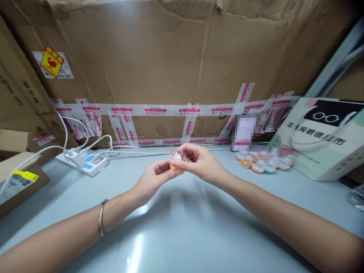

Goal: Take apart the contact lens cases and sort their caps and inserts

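Between both hands, above the table, is a small clear-domed container (176, 156) with an orange base and something white inside. My left hand (152, 178) is closed, its thumb and fingers pinching the orange base from the left and below. From the right, my right hand (197, 161) is closed on the clear upper part, thumb in front and fingers curled behind. The fingers partly cover the container, so its full outline is hidden. Similar clear containers (258, 166) with orange, white and teal bases stand in a cluster to the right of my hands.
A white power strip (85, 162) with plugs and cables sits at the left, beside an open cardboard box (22, 185). Behind the grey table (170, 235) rises a large taped carton (159, 68). A paper bag (318, 148) and a pixelated upright object (244, 132) stand at the right.
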